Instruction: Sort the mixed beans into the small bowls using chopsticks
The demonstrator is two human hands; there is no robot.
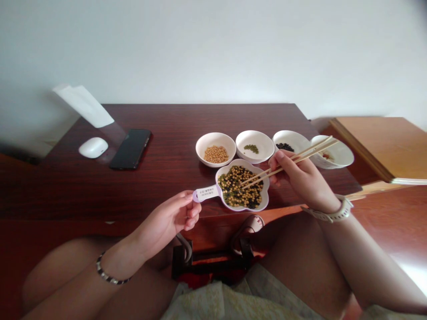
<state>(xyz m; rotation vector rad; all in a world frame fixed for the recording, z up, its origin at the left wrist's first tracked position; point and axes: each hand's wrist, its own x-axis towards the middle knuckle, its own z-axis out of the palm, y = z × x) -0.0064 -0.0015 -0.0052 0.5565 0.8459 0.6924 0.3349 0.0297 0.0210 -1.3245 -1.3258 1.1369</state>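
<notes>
My left hand pinches the labelled handle of a flower-shaped white dish full of mixed yellow, green and black beans, at the table's near edge. My right hand grips a pair of wooden chopsticks; their tips reach down into the mixed beans. Behind the dish stand four white bowls: one with yellow beans, one with a few green beans, one with black beans, and a fourth partly hidden by the chopsticks.
A black phone, a white mouse and a white folded paper lie at the left of the dark wooden table. A lighter wooden surface sits to the right. My knees and a sandalled foot are below.
</notes>
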